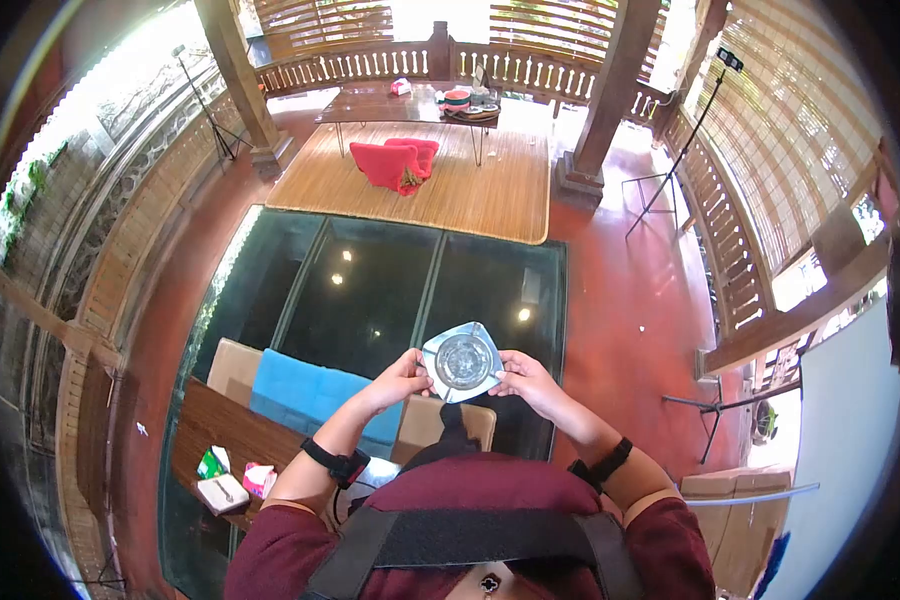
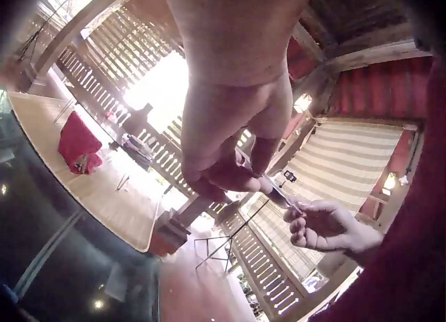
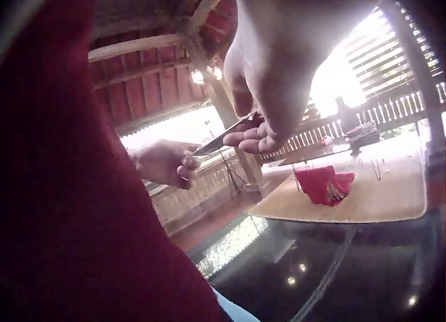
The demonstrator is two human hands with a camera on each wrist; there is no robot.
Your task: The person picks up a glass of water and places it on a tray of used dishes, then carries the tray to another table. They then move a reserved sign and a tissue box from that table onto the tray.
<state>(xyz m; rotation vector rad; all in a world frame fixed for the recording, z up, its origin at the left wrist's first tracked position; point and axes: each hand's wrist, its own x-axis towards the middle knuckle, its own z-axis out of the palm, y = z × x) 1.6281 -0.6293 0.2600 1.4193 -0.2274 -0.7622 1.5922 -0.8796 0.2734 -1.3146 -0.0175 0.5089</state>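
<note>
Squarish ashtray (image 1: 464, 362) | left hand (image 1: 406, 378) pinching its left edge, right hand (image 1: 526, 380) pinching its right | might fall and break if either edge-only hold slips

Daylight poured in around me through the slatted blinds (image 1: 560, 35), blowing out to white between the posts (image 1: 615, 90), and pale spots of light (image 1: 524, 315) gleamed on the dark glossy panels (image 1: 380, 285). The head view looked sharp mid-picture, yet its rim bowed the balustrade (image 1: 715, 215) and sank to black. Both wrist views were hazy with glare, the left hand (image 2: 230, 134) and right hand (image 3: 270, 92) shadowed against it, soft in detail.
</note>
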